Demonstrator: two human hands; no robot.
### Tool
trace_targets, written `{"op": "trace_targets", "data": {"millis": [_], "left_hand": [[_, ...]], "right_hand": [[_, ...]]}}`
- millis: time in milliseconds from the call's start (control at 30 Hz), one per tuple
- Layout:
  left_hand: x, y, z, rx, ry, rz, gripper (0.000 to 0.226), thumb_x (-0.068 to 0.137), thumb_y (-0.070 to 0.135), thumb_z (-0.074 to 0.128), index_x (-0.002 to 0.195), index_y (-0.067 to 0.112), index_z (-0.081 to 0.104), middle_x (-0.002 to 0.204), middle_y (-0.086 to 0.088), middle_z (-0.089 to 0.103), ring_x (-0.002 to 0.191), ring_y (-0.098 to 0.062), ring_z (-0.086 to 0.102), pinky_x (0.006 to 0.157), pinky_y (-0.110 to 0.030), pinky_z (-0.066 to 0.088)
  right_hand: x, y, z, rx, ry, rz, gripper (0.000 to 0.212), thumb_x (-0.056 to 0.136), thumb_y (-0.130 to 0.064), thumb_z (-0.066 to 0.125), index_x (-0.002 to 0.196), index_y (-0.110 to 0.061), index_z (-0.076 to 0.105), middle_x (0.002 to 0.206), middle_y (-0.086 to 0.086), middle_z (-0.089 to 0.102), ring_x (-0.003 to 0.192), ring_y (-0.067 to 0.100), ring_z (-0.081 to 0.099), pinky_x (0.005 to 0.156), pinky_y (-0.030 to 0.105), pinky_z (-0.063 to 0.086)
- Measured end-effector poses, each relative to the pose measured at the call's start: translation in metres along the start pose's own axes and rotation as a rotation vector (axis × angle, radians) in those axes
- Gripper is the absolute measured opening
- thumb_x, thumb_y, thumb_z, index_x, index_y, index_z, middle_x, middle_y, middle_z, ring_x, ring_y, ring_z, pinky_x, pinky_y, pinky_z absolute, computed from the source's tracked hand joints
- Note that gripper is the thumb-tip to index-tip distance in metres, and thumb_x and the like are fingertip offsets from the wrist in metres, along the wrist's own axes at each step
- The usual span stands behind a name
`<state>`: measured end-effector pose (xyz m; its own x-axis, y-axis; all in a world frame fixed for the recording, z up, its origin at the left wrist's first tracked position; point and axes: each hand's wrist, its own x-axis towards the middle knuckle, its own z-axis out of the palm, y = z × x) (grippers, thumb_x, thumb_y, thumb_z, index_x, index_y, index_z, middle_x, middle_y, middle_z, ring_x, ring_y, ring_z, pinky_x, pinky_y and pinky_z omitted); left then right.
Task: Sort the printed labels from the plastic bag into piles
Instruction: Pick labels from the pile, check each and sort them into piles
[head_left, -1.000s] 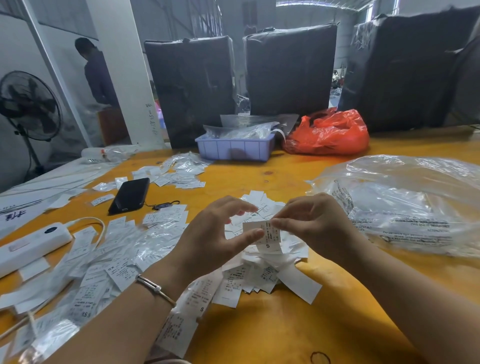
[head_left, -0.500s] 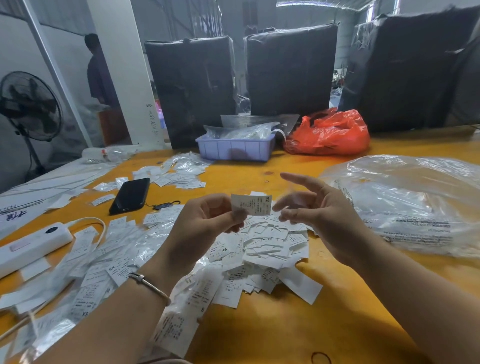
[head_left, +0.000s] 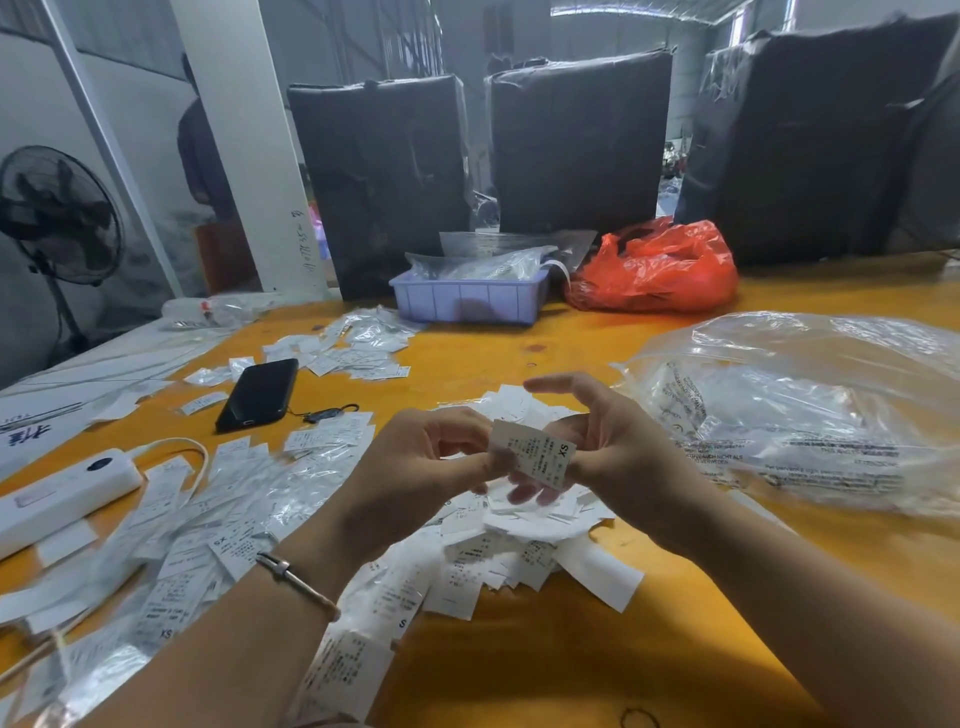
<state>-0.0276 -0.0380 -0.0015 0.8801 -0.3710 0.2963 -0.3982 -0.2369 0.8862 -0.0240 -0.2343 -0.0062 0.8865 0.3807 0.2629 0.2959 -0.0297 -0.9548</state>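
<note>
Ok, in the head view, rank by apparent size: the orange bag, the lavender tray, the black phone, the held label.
1. orange bag
2. lavender tray, farther back than the phone
3. black phone
4. held label, pinched in the left hand, smallest despite being nearest

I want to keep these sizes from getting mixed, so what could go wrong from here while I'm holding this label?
The XS label, pinched by your left hand with the right hand behind it, hangs over the unsorted heap; dropped, it could vanish among the others. The spread on the left lies close to that heap, so the piles could merge.
</note>
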Motion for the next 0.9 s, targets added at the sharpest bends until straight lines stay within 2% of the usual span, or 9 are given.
{"op": "trace_targets", "data": {"millis": [100,300,367,467,533,667,833,900], "left_hand": [[0.0001,-0.0013,-0.0002,-0.020,0.006,-0.007,0.023,0.072,0.023,0.071,0.086,0.006,0.078,0.091,-0.004,0.075,0.076,-0.013,0.065,0.066,-0.022,0.055],[-0.0003,-0.0026,-0.0063,-0.075,0.046,-0.024,0.023,0.071,0.025,0.074,0.082,0.005,0.078,0.089,-0.010,0.075,0.077,-0.015,0.068,0.071,-0.023,0.056],[-0.0007,-0.0022,-0.0056,-0.072,0.007,-0.026,0.024,0.073,0.023,0.074,0.085,0.002,0.077,0.092,-0.007,0.076,0.084,-0.015,0.069,0.075,-0.023,0.057],[-0.0012,-0.0016,-0.0026,-0.077,-0.041,-0.028,0.026,0.074,0.018,0.074,0.089,-0.003,0.076,0.099,-0.003,0.075,0.094,-0.016,0.070,0.082,-0.027,0.058],[-0.0021,-0.0005,-0.0007,-0.079,-0.040,-0.021,0.025,0.074,0.018,0.074,0.089,-0.001,0.076,0.098,-0.002,0.076,0.094,-0.016,0.071,0.080,-0.027,0.058],[-0.0024,0.0007,0.0010,-0.058,0.000,-0.007,0.026,0.075,0.023,0.072,0.090,0.002,0.077,0.091,-0.007,0.077,0.088,-0.018,0.073,0.077,-0.023,0.057],[-0.0024,0.0000,0.0014,-0.019,0.010,0.021,0.027,0.075,0.021,0.072,0.093,0.001,0.076,0.092,-0.007,0.077,0.088,-0.019,0.073,0.077,-0.024,0.057],[-0.0026,0.0002,0.0013,-0.022,0.012,0.031,0.028,0.075,0.021,0.072,0.092,0.000,0.076,0.092,-0.006,0.076,0.089,-0.019,0.073,0.078,-0.025,0.058]], "right_hand": [[0.0006,0.0017,-0.0037,-0.002,0.014,-0.005,0.046,0.084,0.023,0.047,0.119,-0.007,0.048,0.083,0.022,0.072,0.072,0.034,0.072,0.058,0.029,0.056],[0.0019,0.0021,-0.0111,0.031,0.197,-0.021,0.031,0.080,0.015,0.060,0.102,-0.007,0.063,0.074,0.010,0.072,0.058,0.014,0.064,0.053,0.021,0.048],[0.0017,0.0014,-0.0111,0.055,0.202,-0.036,0.029,0.080,0.012,0.064,0.100,-0.008,0.064,0.072,0.010,0.071,0.060,0.015,0.062,0.054,0.022,0.048],[0.0009,-0.0012,-0.0077,0.042,0.188,-0.082,0.030,0.075,0.006,0.073,0.099,-0.010,0.066,0.072,0.014,0.070,0.065,0.024,0.060,0.061,0.033,0.048],[0.0000,-0.0025,-0.0053,0.038,0.180,-0.107,0.034,0.069,0.003,0.077,0.099,-0.010,0.066,0.068,0.011,0.068,0.063,0.022,0.060,0.058,0.031,0.047],[0.0001,-0.0014,-0.0050,0.055,0.176,-0.119,0.037,0.071,0.021,0.063,0.098,-0.004,0.064,0.065,0.006,0.065,0.060,0.018,0.058,0.056,0.029,0.046],[-0.0009,-0.0039,-0.0043,0.071,0.174,-0.193,0.025,0.074,0.022,0.062,0.077,-0.003,0.061,0.070,0.012,0.061,0.065,0.019,0.056,0.058,0.029,0.051],[-0.0020,-0.0043,-0.0044,0.042,0.186,-0.239,0.025,0.074,0.022,0.063,0.074,-0.004,0.065,0.071,0.012,0.061,0.067,0.020,0.056,0.059,0.032,0.051]]}}
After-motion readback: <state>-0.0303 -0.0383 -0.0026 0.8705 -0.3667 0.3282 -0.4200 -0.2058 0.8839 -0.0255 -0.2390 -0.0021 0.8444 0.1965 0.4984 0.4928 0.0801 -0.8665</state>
